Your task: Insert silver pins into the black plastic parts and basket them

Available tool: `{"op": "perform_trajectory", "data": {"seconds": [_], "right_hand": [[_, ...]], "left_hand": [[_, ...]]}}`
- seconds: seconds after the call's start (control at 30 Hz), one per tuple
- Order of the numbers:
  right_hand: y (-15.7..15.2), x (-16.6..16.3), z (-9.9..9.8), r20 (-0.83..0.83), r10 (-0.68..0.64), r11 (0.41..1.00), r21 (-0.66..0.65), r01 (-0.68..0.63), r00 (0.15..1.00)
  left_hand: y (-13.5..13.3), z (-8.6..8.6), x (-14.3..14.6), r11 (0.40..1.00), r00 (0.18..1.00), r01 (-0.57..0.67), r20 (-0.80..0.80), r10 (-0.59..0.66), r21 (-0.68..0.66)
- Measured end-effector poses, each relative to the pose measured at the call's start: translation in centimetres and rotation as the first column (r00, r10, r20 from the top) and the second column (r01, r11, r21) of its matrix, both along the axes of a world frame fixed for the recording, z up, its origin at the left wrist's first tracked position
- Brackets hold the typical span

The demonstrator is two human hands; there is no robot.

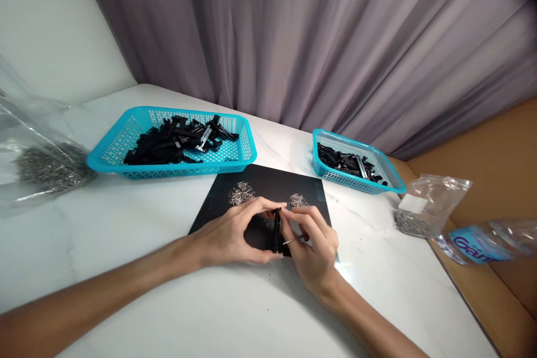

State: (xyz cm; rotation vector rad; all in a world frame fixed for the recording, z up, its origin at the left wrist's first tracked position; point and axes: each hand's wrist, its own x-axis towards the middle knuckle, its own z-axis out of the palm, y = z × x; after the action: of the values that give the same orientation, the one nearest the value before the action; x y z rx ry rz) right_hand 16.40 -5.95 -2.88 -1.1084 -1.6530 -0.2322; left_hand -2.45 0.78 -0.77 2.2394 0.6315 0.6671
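Over the near edge of the black mat point(268, 184), the left hand point(232, 235) pinches a slim black plastic piece point(277, 233) upright between thumb and fingers, the right hand point(314, 251) at its 3 o'clock pinching its top and a metal pin point(292, 241), with a large turquoise basket point(168, 170) beyond at 10 o'clock and a smaller turquoise basket point(356, 183) at 2 o'clock.

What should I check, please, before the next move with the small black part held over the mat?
1. The black part pinched upright in the left hand: ok.
2. The thin metal piece held in the right hand: ok.
3. Metal piece seated in the part: cannot tell, fingers cover the joint.
4. Two metal piles on the black mat, near both hands: ok.
5. Both turquoise baskets hold black parts: ok.
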Motion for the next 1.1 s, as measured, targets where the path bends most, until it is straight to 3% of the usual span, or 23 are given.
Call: {"op": "perform_trajectory", "data": {"seconds": [0.23, 0.33, 0.4, 0.47, 0.57, 0.7, 0.83, 1.1], "right_hand": [[-0.2, 0.1, -0.1, 0.124, 0.021, 0.999, -0.03, -0.017, 0.992], [-0.3, 0.6, 0.5, 0.149, 0.083, 0.992, -0.111, -0.067, 0.985], [-0.3, 1.1, 1.1, 0.058, 0.154, 0.965, -0.221, -0.138, 0.986], [-0.2, 1.6, 1.8, -0.134, 0.183, 0.912, -0.346, -0.219, 0.974], [0.3, 2.2, 2.4, -0.419, 0.113, 0.825, -0.466, -0.32, 0.901], [1.1, 2.5, 2.3, -0.641, 0.044, 0.7, -0.528, -0.482, 0.766], [1.3, 2.4, 2.3, -0.695, 0.001, 0.663, -0.538, -0.521, 0.719], [1.6, 2.3, 2.1, -0.652, -0.012, 0.632, -0.592, -0.5, 0.758]], "left_hand": [[0.0, -0.6, -0.4, 1.0, 1.0, 0.009, 0.013, -0.009, 0.026], [0.2, -0.5, -0.5, 1.0, 1.0, 0.007, -0.001, -0.007, -0.009], [0.4, -0.3, -0.4, 0.999, 1.0, -0.004, -0.007, 0.003, -0.04], [0.5, -0.1, -0.3, 0.998, 1.0, -0.01, -0.013, 0.009, -0.057], [0.6, 0.1, -0.2, 0.998, 1.0, -0.023, -0.021, 0.022, -0.065], [0.5, 0.2, -0.2, 0.997, 0.999, -0.019, -0.035, 0.017, -0.071], [0.4, 0.3, -0.2, 0.997, 0.999, -0.008, -0.042, 0.005, -0.073], [0.1, 0.2, 0.1, 0.998, 0.994, -0.029, -0.105, 0.023, -0.05]]}}
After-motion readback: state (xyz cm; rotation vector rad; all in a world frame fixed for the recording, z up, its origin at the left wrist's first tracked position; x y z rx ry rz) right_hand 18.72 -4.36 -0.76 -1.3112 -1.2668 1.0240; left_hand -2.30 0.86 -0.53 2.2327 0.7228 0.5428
